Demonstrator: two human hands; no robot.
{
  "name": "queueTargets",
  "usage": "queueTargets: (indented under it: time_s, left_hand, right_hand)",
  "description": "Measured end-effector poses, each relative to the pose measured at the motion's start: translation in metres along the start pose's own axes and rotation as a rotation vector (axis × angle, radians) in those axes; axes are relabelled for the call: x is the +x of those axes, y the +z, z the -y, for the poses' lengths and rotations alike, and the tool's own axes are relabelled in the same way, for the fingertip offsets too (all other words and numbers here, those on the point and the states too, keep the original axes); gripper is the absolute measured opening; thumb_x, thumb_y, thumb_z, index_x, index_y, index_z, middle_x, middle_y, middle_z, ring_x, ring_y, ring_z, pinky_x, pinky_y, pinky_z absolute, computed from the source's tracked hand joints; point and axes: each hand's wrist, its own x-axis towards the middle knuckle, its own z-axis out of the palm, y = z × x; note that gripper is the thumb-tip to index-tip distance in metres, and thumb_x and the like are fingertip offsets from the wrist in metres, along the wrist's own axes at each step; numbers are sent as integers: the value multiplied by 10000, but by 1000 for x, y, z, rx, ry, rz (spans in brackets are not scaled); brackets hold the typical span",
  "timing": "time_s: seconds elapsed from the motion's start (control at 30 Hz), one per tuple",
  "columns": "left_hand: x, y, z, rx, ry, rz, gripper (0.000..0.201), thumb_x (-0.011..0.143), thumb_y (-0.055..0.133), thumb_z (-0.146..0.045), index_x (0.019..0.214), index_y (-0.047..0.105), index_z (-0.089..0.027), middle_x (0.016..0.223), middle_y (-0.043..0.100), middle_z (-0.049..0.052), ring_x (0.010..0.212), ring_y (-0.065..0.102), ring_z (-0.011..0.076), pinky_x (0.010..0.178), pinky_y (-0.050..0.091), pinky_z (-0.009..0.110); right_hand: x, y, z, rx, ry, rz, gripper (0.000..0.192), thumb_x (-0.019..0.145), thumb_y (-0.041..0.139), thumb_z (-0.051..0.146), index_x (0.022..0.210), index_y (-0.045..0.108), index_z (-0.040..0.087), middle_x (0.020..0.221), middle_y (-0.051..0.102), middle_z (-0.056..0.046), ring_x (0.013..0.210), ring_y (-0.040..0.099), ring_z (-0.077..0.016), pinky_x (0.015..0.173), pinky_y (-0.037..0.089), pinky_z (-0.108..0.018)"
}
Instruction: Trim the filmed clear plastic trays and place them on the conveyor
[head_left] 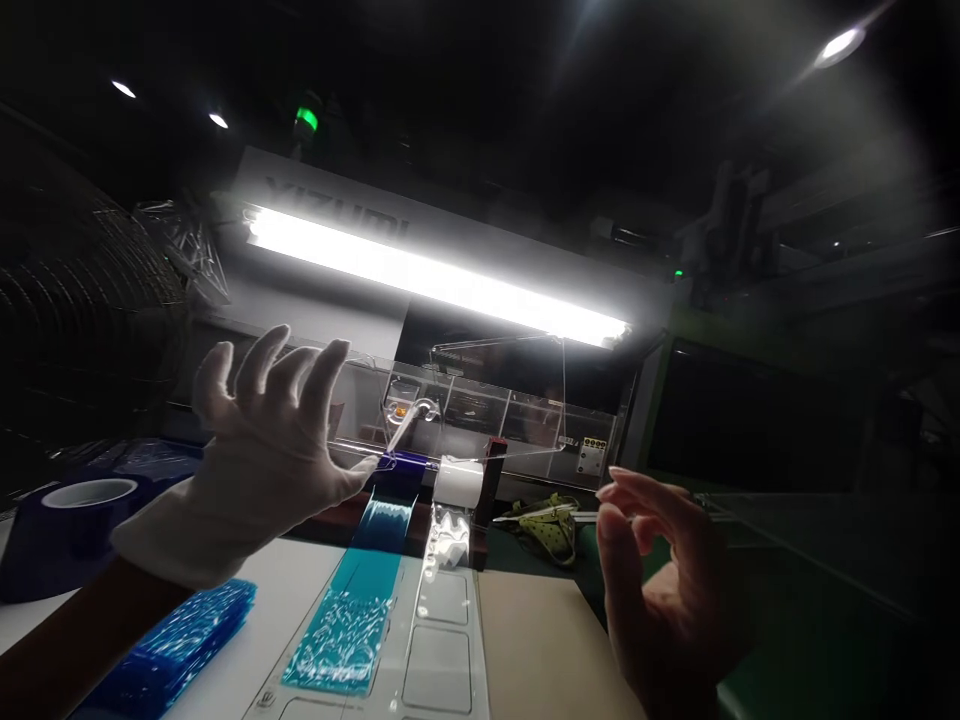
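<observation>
My left hand, in a white glove, is raised with its fingers spread and curved. A clear plastic panel extends from its thumb and fingertips in front of the lamp; its outline is faint and its exact grip is hard to see. A clear curved hook-like part shows near the thumb. My right hand is bare at the right, thumb and forefinger pinched together; what they hold, if anything, cannot be made out. Below hang a blue film strip and a clear film strip from rolls.
A bright tube lamp crosses above the bench. At left are a large blue tape roll, a stack of blue film and a fan. A cardboard sheet and a green patterned bag lie at right.
</observation>
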Motion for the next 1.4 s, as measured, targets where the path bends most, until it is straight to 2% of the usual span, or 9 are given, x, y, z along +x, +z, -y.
queueTargets:
  time_s: [0.23,0.5,0.67,0.8,0.93,1.03,1.2,1.3,1.4]
  left_hand:
    - [-12,3,2,-27,17,5,1006,732,575,-538,1498,20,-195,1504,232,115,1371,219,457,1130,105,631]
    - [-34,21,-4,-76,68,97,1142,635,625,-594,1503,-21,-229,1449,309,134,1362,254,460,1127,66,658]
    - [-102,20,-28,-152,223,312,1189,582,626,-552,1500,-1,-130,1311,450,206,1234,414,453,1076,247,632]
    - [-153,8,-45,-193,290,448,1167,514,600,-419,1489,25,-134,1223,499,209,1089,491,432,921,393,570]
    - [-173,2,-48,-236,371,530,1128,504,574,-434,1478,93,-130,1164,515,222,980,524,435,767,440,531]
    - [-174,-2,-49,-361,379,572,1124,506,594,-385,1482,84,-160,1189,514,188,984,537,377,807,450,498]
    - [-179,-8,-47,-430,237,681,1156,449,639,-308,1472,110,-211,1227,483,164,1025,517,363,849,452,507]
    - [-190,-6,-42,-652,74,836,1057,515,654,-356,1452,171,-277,1332,444,133,1155,481,368,944,436,543]
    - [-205,-2,-48,-944,-129,1006,1025,599,639,-465,1461,121,-266,1453,356,119,1301,391,349,1067,377,545]
  right_hand:
    - [-8,-10,-2,5,16,16,220,825,632,128,1034,624,195,828,662,1,642,565,-109,572,455,-268]
    - [-26,-27,-13,-16,58,66,219,813,641,144,1025,626,196,823,656,-14,650,580,-130,531,465,-268]
    - [-58,-59,-24,-195,26,441,315,825,652,298,1116,594,192,966,680,-71,831,658,-196,661,542,-307]
    - [-96,-66,-21,-196,7,824,717,772,685,481,1349,423,147,1169,653,-156,1064,638,-296,829,563,-412]
    - [-133,-57,-11,-106,81,1226,1262,585,764,650,1504,63,145,1418,467,-227,1303,439,-410,1031,385,-640]
    - [-149,-48,-7,-32,161,1433,1433,530,795,642,1506,-147,180,1526,286,-226,1400,249,-430,1084,210,-716]
    - [-154,-43,-11,77,277,1555,1492,550,838,526,1447,-316,225,1559,215,-199,1429,187,-388,1120,27,-694]
    - [-162,-45,-12,155,462,1592,1454,534,840,545,1494,-208,237,1574,178,-182,1432,143,-406,1129,94,-666]
    - [-183,-44,-8,271,649,1567,1435,500,834,589,1523,-106,228,1585,129,-182,1426,63,-439,1110,196,-650]
